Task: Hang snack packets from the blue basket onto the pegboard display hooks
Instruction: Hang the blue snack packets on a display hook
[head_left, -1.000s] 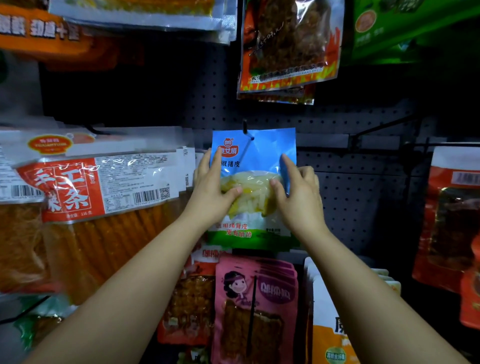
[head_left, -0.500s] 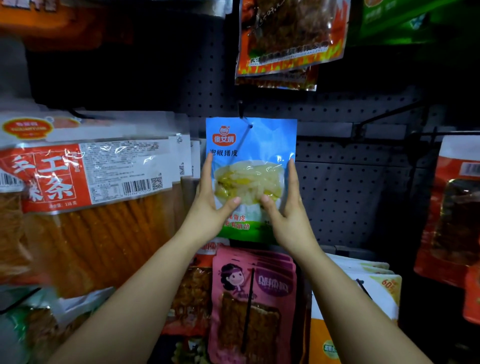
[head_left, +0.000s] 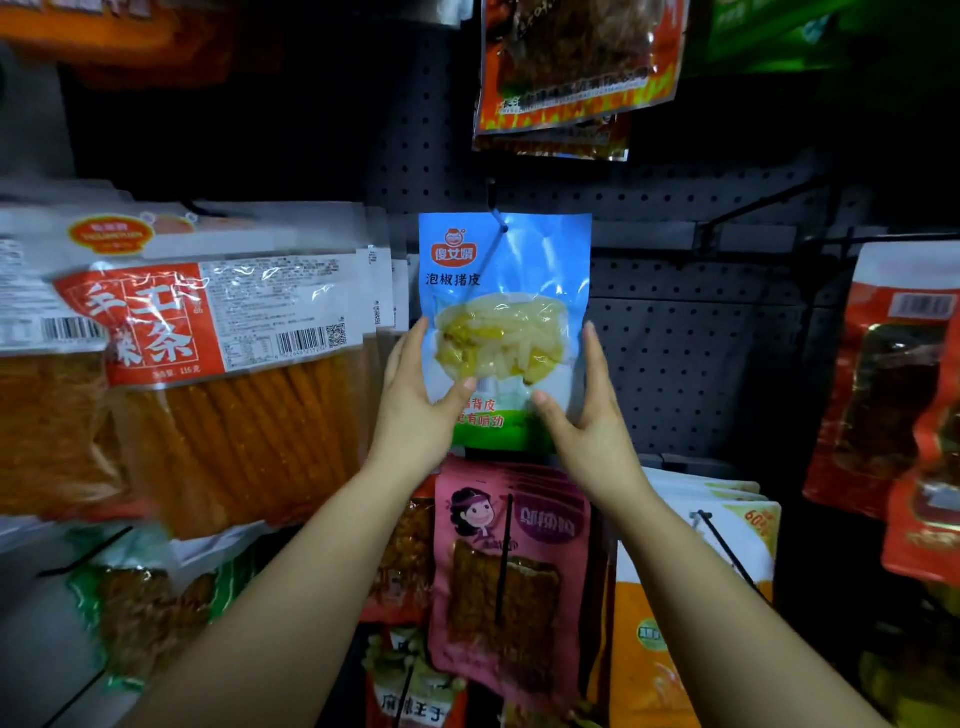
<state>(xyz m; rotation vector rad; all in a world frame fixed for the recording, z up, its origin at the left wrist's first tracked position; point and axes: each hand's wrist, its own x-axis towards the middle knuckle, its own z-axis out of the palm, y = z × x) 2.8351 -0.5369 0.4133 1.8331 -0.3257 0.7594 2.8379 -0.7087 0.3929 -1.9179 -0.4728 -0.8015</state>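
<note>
A light blue snack packet (head_left: 506, 291) with pale yellow contents and a green bottom band hangs on a dark hook (head_left: 493, 208) of the grey pegboard (head_left: 691, 332). My left hand (head_left: 421, 410) holds its lower left edge, thumb on the front and fingers along the side. My right hand (head_left: 587, 415) holds the lower right edge the same way. The blue basket is out of view.
Big orange stick-snack packs (head_left: 208, 374) hang at the left. Flame-printed packets (head_left: 571, 67) hang above, pink packets (head_left: 511, 571) below, white-and-orange packs (head_left: 696, 597) at lower right, red packs (head_left: 893, 395) at the far right. A bare hook (head_left: 753, 208) sticks out at upper right.
The packet has slid back along the hook toward the board and hangs straighter. Both hands have slipped down from its middle to its lower edges.
</note>
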